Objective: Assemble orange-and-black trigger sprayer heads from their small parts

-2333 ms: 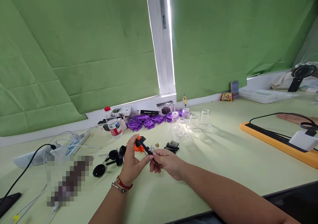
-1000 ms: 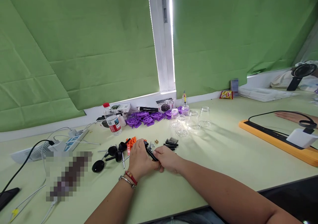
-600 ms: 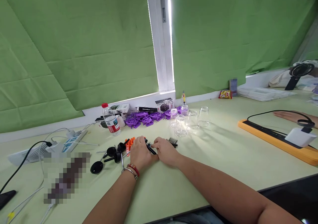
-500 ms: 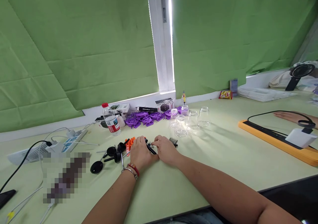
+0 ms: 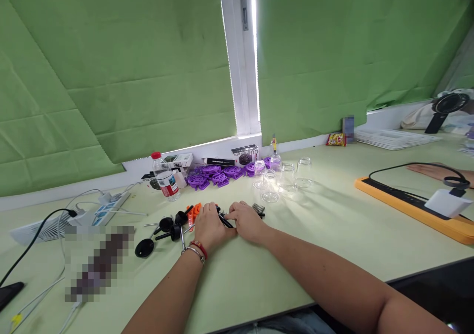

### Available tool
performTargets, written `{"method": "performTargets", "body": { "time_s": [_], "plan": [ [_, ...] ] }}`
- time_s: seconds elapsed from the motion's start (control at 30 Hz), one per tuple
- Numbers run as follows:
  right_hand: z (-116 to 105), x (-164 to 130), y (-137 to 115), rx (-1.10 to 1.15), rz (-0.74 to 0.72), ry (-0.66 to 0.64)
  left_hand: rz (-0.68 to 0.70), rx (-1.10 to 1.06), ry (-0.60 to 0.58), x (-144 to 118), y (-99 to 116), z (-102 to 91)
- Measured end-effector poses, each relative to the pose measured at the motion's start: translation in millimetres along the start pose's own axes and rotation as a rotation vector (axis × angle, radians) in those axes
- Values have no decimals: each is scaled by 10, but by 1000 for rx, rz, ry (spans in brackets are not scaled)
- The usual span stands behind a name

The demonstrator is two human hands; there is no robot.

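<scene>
My left hand, with bracelets at the wrist, is curled over a long black part on the table. Against its other side, my right hand has bent fingers that meet the left fingers; whatever they pinch is hidden. Small metal bits show just behind the fingertips. A cluster of springs lies beyond the right hand. To the left are orange plastic pieces and several black pieces with metal rods. A round black piece lies nearest the front of that group.
Clear glass jars stand beyond my hands, beside purple plastic parts. A water bottle stands at the back left, near a power strip with cables. An orange-edged device lies right. Another person's hand rests behind it.
My right fingers have shifted very slightly at the black part, and fewer of the small metal bits show behind them. My left hand stays in place.
</scene>
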State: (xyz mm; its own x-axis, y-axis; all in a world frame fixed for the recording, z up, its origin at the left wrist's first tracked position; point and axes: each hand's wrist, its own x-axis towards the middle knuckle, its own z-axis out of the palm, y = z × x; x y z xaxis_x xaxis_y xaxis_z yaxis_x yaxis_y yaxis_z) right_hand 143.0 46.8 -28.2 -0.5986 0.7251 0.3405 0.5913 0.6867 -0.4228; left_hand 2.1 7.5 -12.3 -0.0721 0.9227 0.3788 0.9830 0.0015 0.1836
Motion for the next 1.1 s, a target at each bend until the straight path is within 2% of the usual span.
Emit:
{"method": "performTargets", "body": {
  "time_s": [0.37,0.97,1.1],
  "plan": [
    [16,10,-4,-25,-56,-31,-8,-5,-31,13,-9,-10],
    [8,6,10,-87,-69,-21,-19,13,-61,26,-3,-10],
    [-65,2,37,-121,21,-3,-43,11,-80,29,-13,-12]
  ]
}}
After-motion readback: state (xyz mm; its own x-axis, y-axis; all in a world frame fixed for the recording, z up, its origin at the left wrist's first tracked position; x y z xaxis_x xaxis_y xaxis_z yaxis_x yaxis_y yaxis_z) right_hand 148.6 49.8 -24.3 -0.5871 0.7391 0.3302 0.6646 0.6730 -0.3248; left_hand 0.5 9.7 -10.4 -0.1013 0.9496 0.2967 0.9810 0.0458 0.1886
